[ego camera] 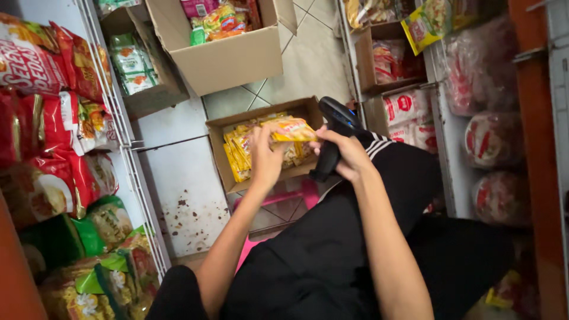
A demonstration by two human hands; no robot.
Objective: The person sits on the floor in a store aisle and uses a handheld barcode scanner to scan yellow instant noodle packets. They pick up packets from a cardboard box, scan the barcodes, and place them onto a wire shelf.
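Head view, two hands, left hand (267, 157) one yellow packet (290, 128), right hand (347, 151) one black scanner (333, 133)

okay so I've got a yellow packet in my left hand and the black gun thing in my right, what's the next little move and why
Probably bring the nose of the black handheld gun onto the yellow packet. Your left hand holds the packet lifted over the open box of yellow packets, and your right hand grips the gun beside it, apparently not on it.

Glossy plastic packet (288, 128), matt brown cardboard box (220, 127), smooth black plastic scanner (333, 133), speckled glazed floor (184, 189).
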